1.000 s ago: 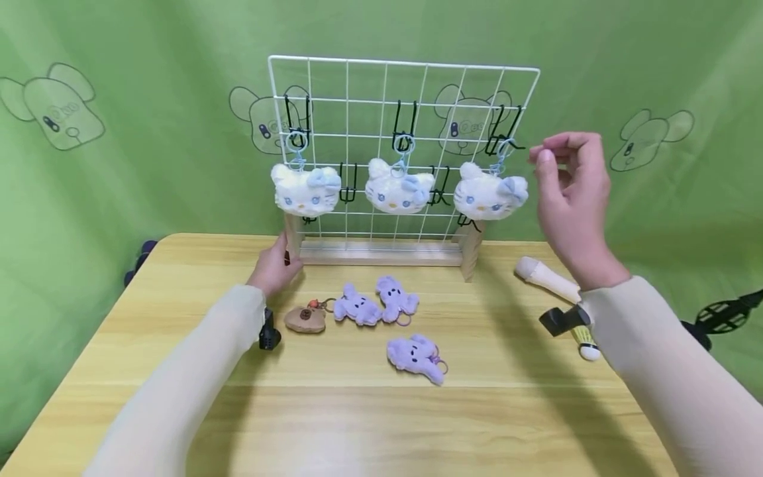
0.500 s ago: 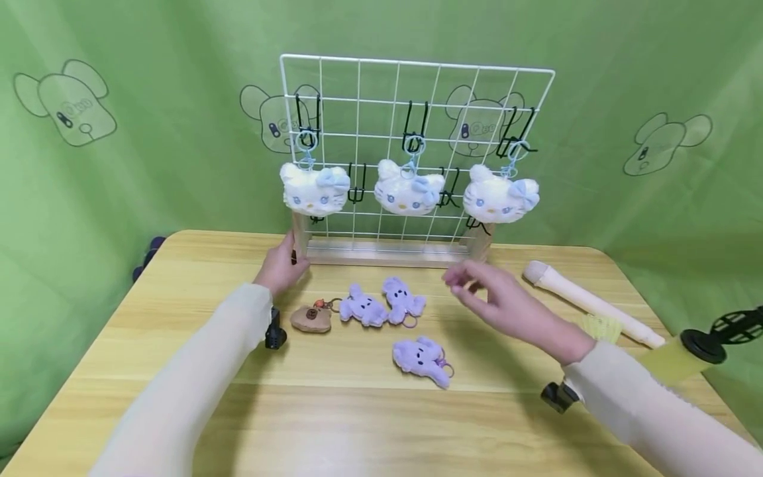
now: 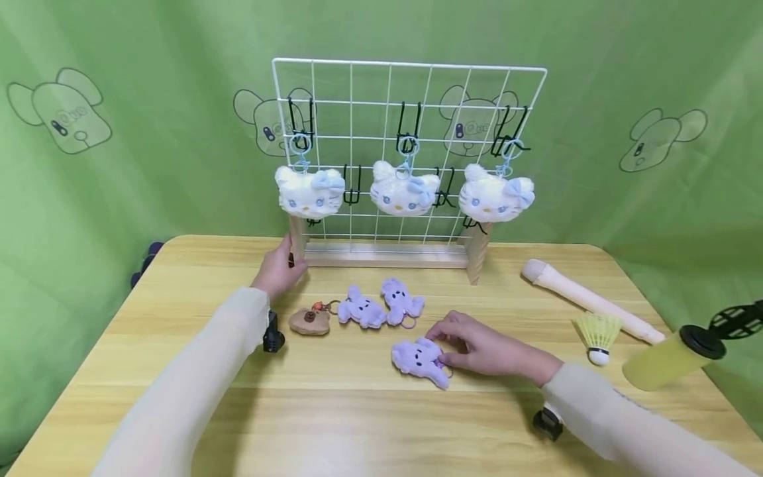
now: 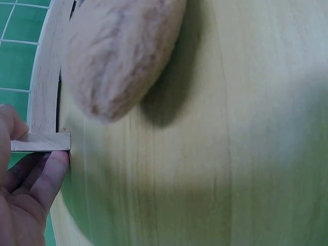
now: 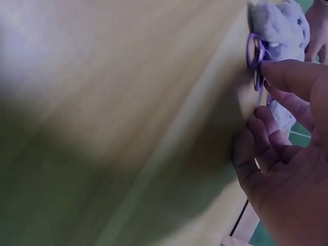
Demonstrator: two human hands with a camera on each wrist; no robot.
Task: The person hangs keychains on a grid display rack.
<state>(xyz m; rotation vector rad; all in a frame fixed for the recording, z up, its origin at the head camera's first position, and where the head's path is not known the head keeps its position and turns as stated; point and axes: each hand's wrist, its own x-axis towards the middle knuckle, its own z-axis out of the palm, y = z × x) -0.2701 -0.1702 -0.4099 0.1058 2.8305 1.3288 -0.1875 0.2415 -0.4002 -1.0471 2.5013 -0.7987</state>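
A white wire grid rack on a wooden stand bears three white cat-head plush keychains: left, middle and right. My left hand grips the stand's left wooden foot, thumb on one side and fingers on the other. On the table, my right hand pinches at the purple clasp and ring of the nearest lilac plush keychain, which lies flat. Behind it lie two more lilac plush keychains, one left and one right.
A brown plush keychain lies by my left wrist. To the right are a pale microphone-shaped object, a yellow shuttlecock and a yellow cylinder with a black top. Black hooks stick out from the grid.
My right hand has come down from beside the rack's right keychain to the nearest lilac keychain on the table. My left hand has stayed at the stand's foot.
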